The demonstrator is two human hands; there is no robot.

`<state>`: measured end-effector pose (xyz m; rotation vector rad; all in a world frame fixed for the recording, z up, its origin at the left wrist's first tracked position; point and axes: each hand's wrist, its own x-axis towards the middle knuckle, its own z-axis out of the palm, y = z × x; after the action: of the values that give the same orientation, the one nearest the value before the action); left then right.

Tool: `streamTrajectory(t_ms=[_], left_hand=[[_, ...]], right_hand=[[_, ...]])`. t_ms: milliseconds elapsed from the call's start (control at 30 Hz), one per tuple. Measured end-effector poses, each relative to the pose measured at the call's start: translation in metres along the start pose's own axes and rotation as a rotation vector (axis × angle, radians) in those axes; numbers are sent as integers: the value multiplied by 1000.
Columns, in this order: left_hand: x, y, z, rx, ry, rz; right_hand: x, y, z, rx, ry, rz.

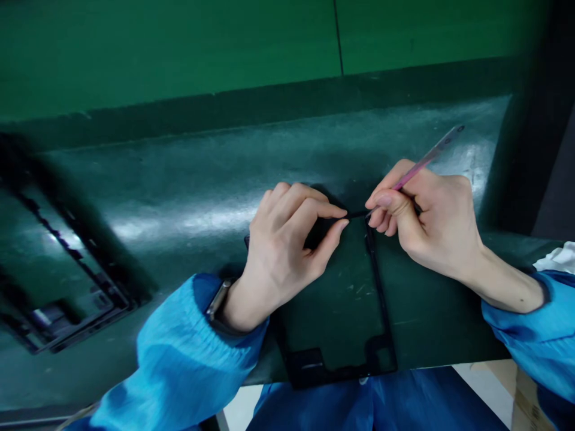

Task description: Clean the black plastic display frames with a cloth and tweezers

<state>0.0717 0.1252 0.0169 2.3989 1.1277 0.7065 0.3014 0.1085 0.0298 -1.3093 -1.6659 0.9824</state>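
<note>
A thin black rectangular frame lies on the green work surface in front of me, with wider black pieces at its near corners. Thumb and fingertips of my left hand pinch its far bar close to the far right corner, and this hand hides the frame's far left part. In a pen grip, my right hand holds a slim pink-and-grey pointed tool, whose exact kind I cannot make out. The tool slants up to the right, and its tip is at the far right corner, touching or very near the bar.
More black frames, apparently stacked, lie at the left on the green table. A green panel with a dark seam rises behind. Dark upright material borders the right, near a crumpled white thing. Cardboard shows below right.
</note>
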Motion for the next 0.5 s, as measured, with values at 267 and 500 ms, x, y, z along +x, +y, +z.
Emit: streamTrajectory(t_ms=[267, 500], left_hand=[[1, 1, -2, 9, -21, -9], [2, 2, -2, 13, -23, -25]], right_hand=[[0, 0, 0, -47, 27, -17], [2, 1, 0, -40, 1, -26]])
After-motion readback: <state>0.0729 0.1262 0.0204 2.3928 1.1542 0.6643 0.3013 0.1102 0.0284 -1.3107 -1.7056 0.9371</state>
